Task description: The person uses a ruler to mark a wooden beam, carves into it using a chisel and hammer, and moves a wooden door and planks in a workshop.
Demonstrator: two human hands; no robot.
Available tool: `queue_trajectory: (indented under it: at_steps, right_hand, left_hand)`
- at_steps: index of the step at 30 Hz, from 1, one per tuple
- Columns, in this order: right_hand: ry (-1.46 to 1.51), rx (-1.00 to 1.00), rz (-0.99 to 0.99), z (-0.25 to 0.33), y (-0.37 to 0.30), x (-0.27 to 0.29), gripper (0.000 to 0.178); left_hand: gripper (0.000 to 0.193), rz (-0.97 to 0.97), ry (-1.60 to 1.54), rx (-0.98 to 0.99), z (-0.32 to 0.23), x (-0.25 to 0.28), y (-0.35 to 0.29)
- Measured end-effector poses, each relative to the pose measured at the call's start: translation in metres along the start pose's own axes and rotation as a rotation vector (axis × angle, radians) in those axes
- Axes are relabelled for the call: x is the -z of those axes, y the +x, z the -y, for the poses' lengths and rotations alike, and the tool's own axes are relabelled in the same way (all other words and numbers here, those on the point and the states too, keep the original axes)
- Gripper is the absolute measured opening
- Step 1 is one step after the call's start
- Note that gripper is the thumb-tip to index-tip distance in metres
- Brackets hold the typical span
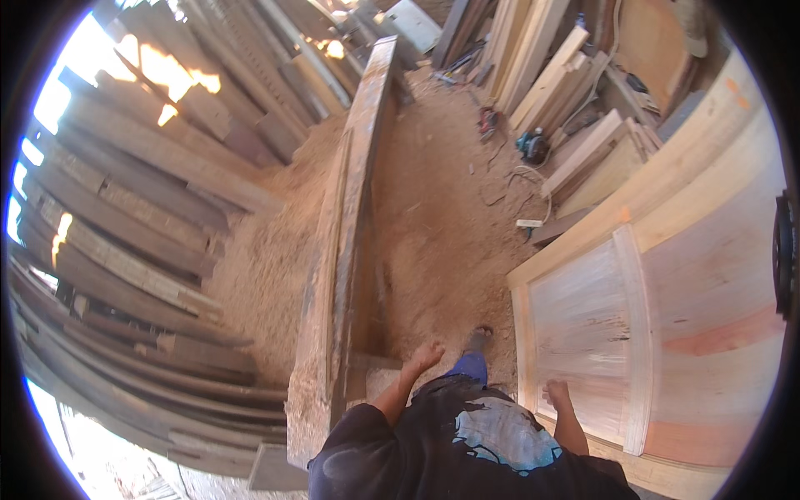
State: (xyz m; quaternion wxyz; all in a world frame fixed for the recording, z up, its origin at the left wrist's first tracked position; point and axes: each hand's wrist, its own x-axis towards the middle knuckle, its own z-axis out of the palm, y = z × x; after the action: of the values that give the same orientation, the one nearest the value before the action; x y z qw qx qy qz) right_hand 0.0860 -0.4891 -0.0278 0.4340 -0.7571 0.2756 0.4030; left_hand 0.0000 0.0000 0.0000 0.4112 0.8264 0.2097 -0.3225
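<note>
My left hand [424, 357] hangs at my left side, nearest the long wooden workbench [337, 225], and does not touch it. Its fingers are loosely bent, with nothing seen in them. My right hand [556, 393] is over the right side, in front of a large pale panelled wooden door [637, 333]. Its fingers are also loosely curled and look bare; whether it brushes the door cannot be told. A foot [479, 337] below blue trousers steps on the sawdust floor [442, 225] between bench and door.
Stacked dark planks [125, 208] lean along the left. A heap of wood shavings [267, 275] lies between them and the bench. Farther ahead on the right are a green power tool [533, 147], a red tool [487, 122], a white power strip [528, 223] with a loose cable, and timber boards [583, 154].
</note>
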Motion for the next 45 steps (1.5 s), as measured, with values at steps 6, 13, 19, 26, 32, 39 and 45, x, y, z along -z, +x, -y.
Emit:
queue_trajectory:
  at_steps: [6,13,19,26,32,39,45]
  right_hand:
    - [-0.09,0.15,0.161,0.078,-0.026,-0.057,0.019]
    - [-0.244,0.163,0.136,0.163,-0.001,-0.079,0.021]
    - [-0.284,0.063,0.037,0.233,0.058,-0.099,0.024]
    - [-0.263,0.303,0.181,0.365,0.065,-0.222,0.024]
    - [-1.054,0.811,0.394,0.475,0.08,-0.314,0.034]
    - [-1.159,1.138,0.293,0.591,0.082,-0.389,0.038]
    - [-1.272,1.129,0.393,0.715,-0.003,-0.507,0.048]
  left_hand:
    - [0.061,-1.151,0.207,-0.026,-0.014,0.101,-0.072]
    - [0.074,-1.262,0.119,0.398,0.032,0.264,-0.058]
    - [0.074,-1.029,-0.081,0.48,0.096,0.328,-0.01]
    - [0.069,-0.842,-0.095,0.558,0.129,0.339,-0.023]
    - [0.085,-0.906,-0.085,0.543,0.1,0.379,0.004]
    - [0.11,-0.881,-0.133,0.497,0.036,0.427,0.06]
    - [0.12,-0.756,-0.132,0.67,0.03,0.432,0.054]
